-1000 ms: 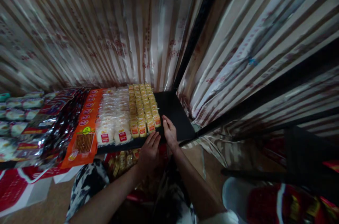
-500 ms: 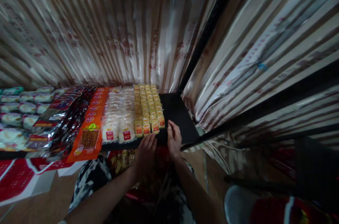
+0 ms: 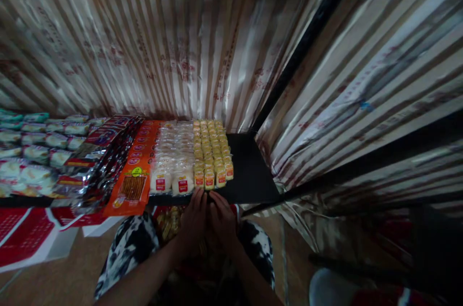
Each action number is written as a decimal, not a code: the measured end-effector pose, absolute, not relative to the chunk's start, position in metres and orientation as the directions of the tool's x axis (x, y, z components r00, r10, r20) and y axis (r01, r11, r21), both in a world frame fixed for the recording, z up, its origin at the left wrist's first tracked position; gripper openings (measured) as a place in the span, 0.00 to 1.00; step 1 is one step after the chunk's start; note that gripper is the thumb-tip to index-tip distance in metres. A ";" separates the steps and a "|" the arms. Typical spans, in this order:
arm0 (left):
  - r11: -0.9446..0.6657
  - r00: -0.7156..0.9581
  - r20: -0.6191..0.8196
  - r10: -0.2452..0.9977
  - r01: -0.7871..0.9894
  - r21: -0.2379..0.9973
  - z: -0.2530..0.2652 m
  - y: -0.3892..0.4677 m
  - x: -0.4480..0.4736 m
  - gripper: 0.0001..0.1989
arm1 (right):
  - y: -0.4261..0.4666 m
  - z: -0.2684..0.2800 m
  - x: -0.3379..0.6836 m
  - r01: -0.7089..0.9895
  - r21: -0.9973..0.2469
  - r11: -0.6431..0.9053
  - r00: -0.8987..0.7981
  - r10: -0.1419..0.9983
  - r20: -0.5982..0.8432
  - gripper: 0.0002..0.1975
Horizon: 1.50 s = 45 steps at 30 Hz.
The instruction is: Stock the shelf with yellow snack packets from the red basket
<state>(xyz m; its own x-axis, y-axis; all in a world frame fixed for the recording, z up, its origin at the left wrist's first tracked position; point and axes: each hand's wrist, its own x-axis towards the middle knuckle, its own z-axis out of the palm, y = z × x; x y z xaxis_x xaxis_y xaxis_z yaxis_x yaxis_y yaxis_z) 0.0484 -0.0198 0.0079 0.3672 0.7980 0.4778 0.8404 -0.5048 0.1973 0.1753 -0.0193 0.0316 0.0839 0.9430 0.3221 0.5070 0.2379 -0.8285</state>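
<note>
On the black shelf, small yellow packets stand in several tight columns, their front ones showing red and white labels. My left hand is at the shelf's front edge, its fingers stretched toward the bottom of the front yellow packets. Close beside it, my right hand points its fingers at the same edge. Both look open, with nothing visible in them, though their undersides are hidden. Clear-wrapped white round packs with red labels stand in two columns left of the yellow packets.
Farther left lie an orange snack bag, overlapping dark red and silver bags and rows of white-and-green packets. Gold-wrapped items sit below the shelf between my knees. Striped plastic sheeting hangs behind; a black post stands at right.
My right hand has moved left and down from beside the yellow packets to the shelf's front edge, next to my left hand. The view has shifted slightly left.
</note>
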 end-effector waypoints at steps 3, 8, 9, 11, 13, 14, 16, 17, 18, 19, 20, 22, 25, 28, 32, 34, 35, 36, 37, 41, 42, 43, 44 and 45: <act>-0.531 0.377 0.483 0.790 0.814 0.234 0.003 -0.015 0.049 0.27 | -0.012 0.031 0.171 0.506 -0.830 0.234 0.090 0.943 0.320 0.17; -0.503 0.332 0.503 0.798 0.826 0.254 -0.005 -0.008 0.055 0.28 | -0.001 0.028 0.166 0.497 -0.844 0.201 0.100 0.953 0.286 0.17; -0.505 0.330 0.512 0.793 0.827 0.249 -0.007 -0.008 0.055 0.28 | 0.000 0.027 0.166 0.499 -0.845 0.190 0.116 0.952 0.283 0.17; -0.515 0.338 0.527 0.779 0.825 0.233 -0.010 -0.007 0.055 0.29 | 0.001 0.026 0.166 0.510 -0.844 0.164 0.160 0.946 0.281 0.17; -0.531 0.353 0.538 0.766 0.818 0.220 -0.012 -0.008 0.053 0.29 | 0.002 0.026 0.168 0.515 -0.843 0.156 0.167 0.946 0.278 0.17; -0.537 0.357 0.544 0.759 0.816 0.215 -0.013 -0.008 0.051 0.29 | 0.002 0.026 0.168 0.510 -0.846 0.158 0.160 0.948 0.274 0.17; -0.547 0.363 0.551 0.752 0.809 0.214 -0.013 -0.007 0.049 0.29 | 0.003 0.027 0.169 0.490 -0.857 0.161 0.148 0.953 0.264 0.17; -0.551 0.366 0.550 0.751 0.806 0.216 -0.013 -0.007 0.049 0.29 | 0.003 0.027 0.169 0.480 -0.862 0.161 0.146 0.955 0.260 0.17; -0.557 0.373 0.548 0.749 0.802 0.216 -0.013 -0.006 0.049 0.29 | 0.003 0.028 0.170 0.469 -0.868 0.162 0.143 0.956 0.256 0.17; -0.566 0.383 0.548 0.744 0.797 0.212 -0.013 -0.005 0.049 0.29 | 0.003 0.029 0.170 0.460 -0.873 0.163 0.141 0.957 0.253 0.17; -0.579 0.396 0.551 0.735 0.789 0.205 -0.012 -0.003 0.050 0.29 | 0.002 0.030 0.170 0.454 -0.875 0.167 0.134 0.958 0.253 0.17; -0.620 0.439 0.565 0.698 0.766 0.171 -0.011 0.000 0.053 0.28 | 0.000 0.034 0.170 0.463 -0.868 0.178 0.124 0.957 0.263 0.17; -0.623 0.465 0.554 0.691 0.771 0.130 -0.011 0.005 0.058 0.26 | -0.002 0.039 0.177 0.543 -0.811 0.216 0.160 0.922 0.353 0.17; -0.586 0.446 0.544 0.711 0.803 0.109 -0.011 0.010 0.059 0.26 | 0.001 0.038 0.189 0.637 -0.731 0.243 0.223 0.851 0.476 0.17; -0.596 0.457 0.610 0.647 0.802 0.031 -0.009 0.014 0.059 0.26 | 0.010 0.031 0.206 0.717 -0.669 0.195 0.299 0.782 0.547 0.17; -0.595 0.458 0.625 0.632 0.803 0.013 -0.007 0.014 0.059 0.26 | 0.015 0.029 0.209 0.728 -0.661 0.181 0.305 0.778 0.549 0.18; -0.594 0.457 0.628 0.629 0.804 0.010 -0.006 0.014 0.059 0.27 | 0.018 0.028 0.210 0.729 -0.660 0.181 0.299 0.783 0.546 0.18; -0.592 0.456 0.627 0.631 0.806 0.011 -0.004 0.013 0.059 0.27 | 0.020 0.028 0.210 0.729 -0.659 0.185 0.289 0.789 0.541 0.19; -0.589 0.455 0.620 0.640 0.808 0.014 -0.004 0.013 0.059 0.27 | 0.022 0.028 0.210 0.728 -0.659 0.190 0.277 0.797 0.536 0.19; -0.567 0.446 0.575 0.686 0.823 0.038 -0.003 0.013 0.059 0.27 | 0.029 0.024 0.207 0.705 -0.674 0.221 0.246 0.815 0.524 0.21; -0.560 0.440 0.575 0.690 0.828 0.038 -0.003 0.014 0.059 0.27 | 0.030 0.022 0.206 0.695 -0.681 0.231 0.244 0.815 0.526 0.21; -0.552 0.433 0.579 0.691 0.833 0.035 -0.004 0.014 0.060 0.27 | 0.031 0.021 0.205 0.687 -0.688 0.235 0.245 0.816 0.524 0.21; -0.543 0.426 0.583 0.691 0.839 0.031 -0.005 0.015 0.061 0.27 | 0.032 0.020 0.204 0.681 -0.695 0.232 0.251 0.817 0.519 0.21; -0.533 0.418 0.586 0.694 0.845 0.029 -0.005 0.016 0.061 0.26 | 0.032 0.019 0.203 0.679 -0.700 0.220 0.262 0.819 0.511 0.21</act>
<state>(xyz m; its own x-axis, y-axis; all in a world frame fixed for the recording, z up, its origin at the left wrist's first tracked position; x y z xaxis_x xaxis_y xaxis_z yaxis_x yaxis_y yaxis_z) 0.0614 0.0162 -0.0050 0.4182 0.6942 0.5858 0.8454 -0.5334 0.0287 0.2033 0.0319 0.0188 0.2617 0.8186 0.5112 0.6794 0.2200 -0.7000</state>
